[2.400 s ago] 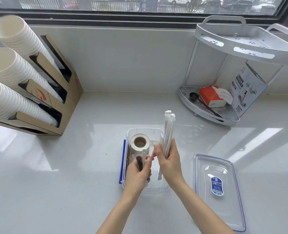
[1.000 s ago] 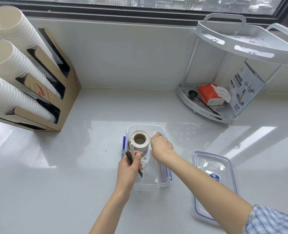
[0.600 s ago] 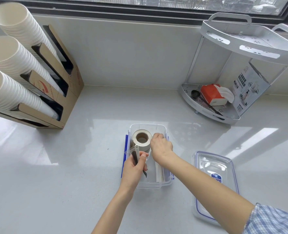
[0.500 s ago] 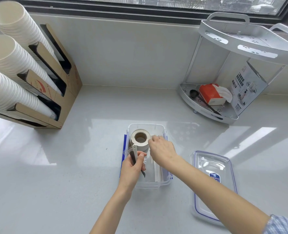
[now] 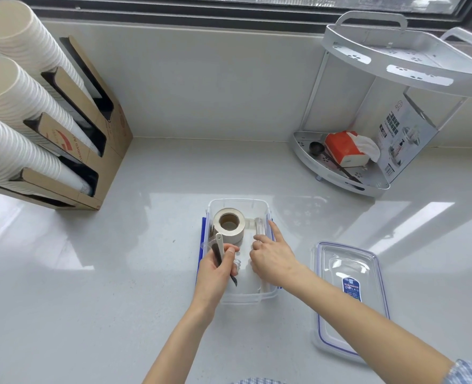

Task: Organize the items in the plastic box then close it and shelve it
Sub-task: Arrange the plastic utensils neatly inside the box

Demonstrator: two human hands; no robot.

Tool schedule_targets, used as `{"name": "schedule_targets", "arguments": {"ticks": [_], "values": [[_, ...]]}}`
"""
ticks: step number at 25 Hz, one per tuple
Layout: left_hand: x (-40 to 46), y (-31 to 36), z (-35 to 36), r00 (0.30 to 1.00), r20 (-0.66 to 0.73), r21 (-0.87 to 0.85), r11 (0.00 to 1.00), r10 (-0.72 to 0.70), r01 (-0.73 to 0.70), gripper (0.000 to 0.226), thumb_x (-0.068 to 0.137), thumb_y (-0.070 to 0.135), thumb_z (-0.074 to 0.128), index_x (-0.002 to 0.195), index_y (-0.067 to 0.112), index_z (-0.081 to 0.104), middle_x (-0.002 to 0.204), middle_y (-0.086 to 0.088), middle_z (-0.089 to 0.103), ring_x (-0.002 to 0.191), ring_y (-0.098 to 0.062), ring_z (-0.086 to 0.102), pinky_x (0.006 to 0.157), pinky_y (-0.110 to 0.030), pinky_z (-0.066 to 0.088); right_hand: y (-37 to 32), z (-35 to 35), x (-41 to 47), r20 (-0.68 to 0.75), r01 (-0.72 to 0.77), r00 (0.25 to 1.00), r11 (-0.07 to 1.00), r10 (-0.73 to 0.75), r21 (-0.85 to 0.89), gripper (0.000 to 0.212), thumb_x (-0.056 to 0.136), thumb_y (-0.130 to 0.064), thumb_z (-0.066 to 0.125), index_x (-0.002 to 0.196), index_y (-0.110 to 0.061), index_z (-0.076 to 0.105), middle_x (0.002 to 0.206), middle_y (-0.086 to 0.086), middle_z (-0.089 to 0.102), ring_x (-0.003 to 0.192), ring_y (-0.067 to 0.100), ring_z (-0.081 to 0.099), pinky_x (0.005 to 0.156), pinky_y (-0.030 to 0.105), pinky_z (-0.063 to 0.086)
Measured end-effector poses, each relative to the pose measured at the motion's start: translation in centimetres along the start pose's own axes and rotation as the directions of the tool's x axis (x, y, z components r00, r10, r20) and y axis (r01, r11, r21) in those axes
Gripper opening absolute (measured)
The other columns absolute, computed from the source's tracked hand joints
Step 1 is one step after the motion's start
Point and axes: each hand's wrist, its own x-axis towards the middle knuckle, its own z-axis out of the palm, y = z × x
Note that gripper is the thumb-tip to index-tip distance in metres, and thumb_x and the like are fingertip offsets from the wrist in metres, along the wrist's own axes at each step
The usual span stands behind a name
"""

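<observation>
A: We see the clear plastic box, a rectangle with rounded corners and blue side clasps, sitting open on the glossy pale surface.

B: In its far left corner we see a paper roll with a cardboard core. Our left hand is closed around a thin white and dark utensil over the near left wall.

A: Our right hand is loosely spread inside the box, forefinger stretched along the right rim over the pale wrapped sticks, gripping nothing.

B: The flat clear lid, blue-edged, lies just right of the box, apart from it. We have bare surface left and near; the cardboard cup holder and white corner shelf stand well beyond.
</observation>
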Motion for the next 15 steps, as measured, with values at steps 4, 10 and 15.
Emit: {"name": "schedule_targets", "arguments": {"ticks": [4,10,15], "values": [[0.3,-0.2,0.2,0.999,0.037,0.042,0.999,0.008,-0.009,0.020,0.092,0.013,0.045,0.077,0.023,0.052,0.056,-0.001,0.045,0.041,0.003,0.046,0.046,-0.004,0.039,-0.3,-0.5,-0.8,-0.215,-0.029,0.971,0.948,0.101,0.316,0.029,0.092,-0.013,0.037,0.110,-0.010,0.060,0.110,0.010,0.063,0.119,0.021,0.049,0.119,0.042,-0.001],[1.4,0.0,1.4,0.984,0.175,0.199,0.980,-0.027,-0.009,0.027,0.092,0.021,0.042,0.117,0.010,0.044,0.078,0.004,0.046,0.061,-0.005,0.048,0.057,-0.014,0.042,-0.4,-3.1,-2.8,-0.223,0.100,0.927,0.373,0.303,0.922,0.029,0.083,-0.030,0.062,0.109,-0.017,0.065,0.088,-0.009,0.055,0.067,-0.003,0.051,0.066,0.005,0.040],[0.8,0.6,2.7,0.959,0.277,0.302,0.953,-0.062,-0.026,0.026,0.095,0.019,0.034,0.120,0.014,0.030,0.091,-0.006,0.045,0.065,-0.005,0.048,0.051,-0.012,0.041,0.3,-2.9,-2.6,-0.102,0.024,0.945,0.247,0.311,0.969,0.015,0.078,-0.022,0.066,0.085,-0.008,0.070,0.076,0.010,0.068,0.057,0.014,0.061,0.057,0.029,0.056]]}}
